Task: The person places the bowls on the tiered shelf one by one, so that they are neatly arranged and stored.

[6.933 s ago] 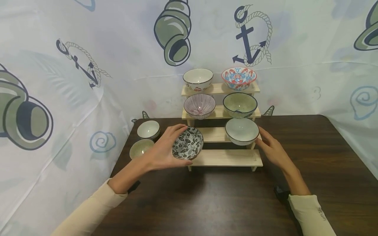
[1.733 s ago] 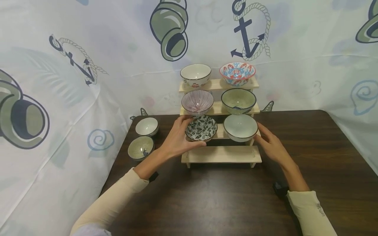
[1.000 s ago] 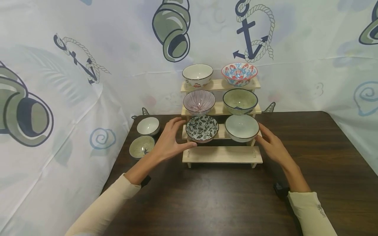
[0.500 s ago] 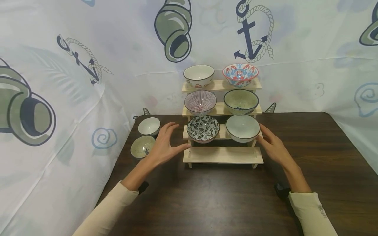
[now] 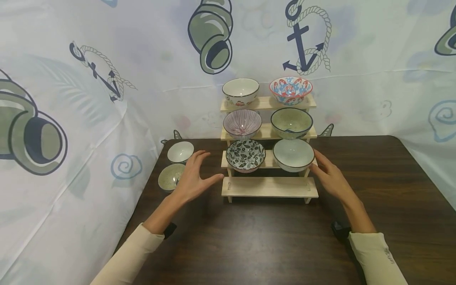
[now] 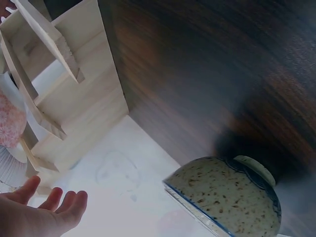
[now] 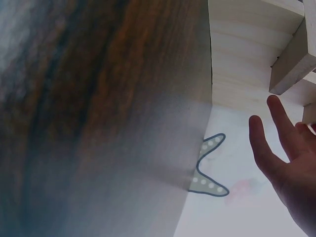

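My left hand (image 5: 190,180) is held in the air left of the wooden rack, thumb and fingers apart, with nothing in it. In the left wrist view the fingers (image 6: 69,210) are loosely bent. A black-and-white floral bowl (image 5: 246,155) sits on the left of the rack's second step from the bottom. Beside it is a plain pale bowl (image 5: 293,154) with a dark rim. My right hand (image 5: 331,178) is at that bowl's right side by the rack's end; whether it touches either cannot be told. Its visible fingers (image 7: 264,148) look extended in the right wrist view.
Bowls with stripes (image 5: 242,123), green glaze (image 5: 291,122), white glaze (image 5: 240,91) and a red-blue pattern (image 5: 290,90) fill the upper steps. The bottom step (image 5: 269,187) is bare. A white bowl (image 5: 180,152) and a speckled green bowl (image 6: 227,192) stand on the dark table (image 5: 263,241) at left.
The left hand carried the floral bowl rightward to the rack, let go of it, and drew back to the left. The right hand has stayed by the pale bowl.
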Tool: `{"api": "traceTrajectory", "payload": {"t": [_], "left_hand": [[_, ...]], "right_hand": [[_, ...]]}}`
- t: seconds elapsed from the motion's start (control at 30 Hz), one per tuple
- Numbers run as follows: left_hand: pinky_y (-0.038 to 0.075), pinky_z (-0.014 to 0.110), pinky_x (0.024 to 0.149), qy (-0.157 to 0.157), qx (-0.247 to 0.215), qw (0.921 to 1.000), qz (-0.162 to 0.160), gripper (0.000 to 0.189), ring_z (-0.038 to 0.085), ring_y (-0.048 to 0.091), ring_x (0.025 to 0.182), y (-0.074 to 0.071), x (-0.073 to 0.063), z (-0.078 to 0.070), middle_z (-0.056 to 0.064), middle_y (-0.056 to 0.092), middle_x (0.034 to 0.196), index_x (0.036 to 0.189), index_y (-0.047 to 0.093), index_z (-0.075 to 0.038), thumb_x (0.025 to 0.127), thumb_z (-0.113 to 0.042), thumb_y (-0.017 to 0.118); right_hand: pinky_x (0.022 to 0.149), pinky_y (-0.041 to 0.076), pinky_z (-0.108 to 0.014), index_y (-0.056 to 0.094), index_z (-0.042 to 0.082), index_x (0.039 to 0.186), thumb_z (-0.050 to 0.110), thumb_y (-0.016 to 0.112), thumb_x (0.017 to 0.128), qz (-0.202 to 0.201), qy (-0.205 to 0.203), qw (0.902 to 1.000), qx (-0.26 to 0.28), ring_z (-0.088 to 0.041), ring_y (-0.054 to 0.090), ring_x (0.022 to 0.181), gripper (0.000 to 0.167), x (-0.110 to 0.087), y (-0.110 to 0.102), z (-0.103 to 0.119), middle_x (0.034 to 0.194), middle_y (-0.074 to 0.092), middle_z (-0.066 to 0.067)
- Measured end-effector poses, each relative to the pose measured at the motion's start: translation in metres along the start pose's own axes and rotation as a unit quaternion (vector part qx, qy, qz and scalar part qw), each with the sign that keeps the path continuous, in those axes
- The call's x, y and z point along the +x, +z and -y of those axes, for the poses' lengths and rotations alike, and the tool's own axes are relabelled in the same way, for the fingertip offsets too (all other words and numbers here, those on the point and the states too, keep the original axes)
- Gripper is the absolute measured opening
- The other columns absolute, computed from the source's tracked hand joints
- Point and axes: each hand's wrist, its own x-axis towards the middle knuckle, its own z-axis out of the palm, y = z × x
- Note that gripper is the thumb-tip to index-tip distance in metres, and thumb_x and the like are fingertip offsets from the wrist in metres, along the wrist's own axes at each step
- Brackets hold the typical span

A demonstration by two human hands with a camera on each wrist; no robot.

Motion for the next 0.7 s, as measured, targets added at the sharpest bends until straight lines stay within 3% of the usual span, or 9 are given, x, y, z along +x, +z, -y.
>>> {"api": "traceTrajectory", "payload": {"t": [0.3,0.7], "left_hand": [[0.033,0.06,0.121,-0.015,0.001,0.9997,-0.018,0.093,0.033,0.032,0.154,-0.004,-0.005,0.009,0.011,0.035,0.163,0.155,0.044,-0.016,0.081,-0.062,0.079],[0.035,0.061,0.119,-0.041,0.0,0.999,-0.017,0.095,0.035,0.033,0.152,-0.011,-0.018,0.024,0.013,0.031,0.165,0.156,0.041,-0.013,0.084,-0.062,0.077]], "right_hand": [[0.115,0.032,-0.072,0.025,0.025,0.166,0.041,0.051,0.109,0.002,0.007,1.0,-0.003,-0.047,0.024,0.156,0.064,-0.001,-0.001,0.0,0.171,0.025,-0.014],[0.115,0.031,-0.072,0.025,0.026,0.166,0.041,0.051,0.108,0.004,0.012,0.9999,-0.004,-0.048,0.023,0.156,0.065,-0.001,-0.002,0.002,0.172,0.023,-0.015]]}}
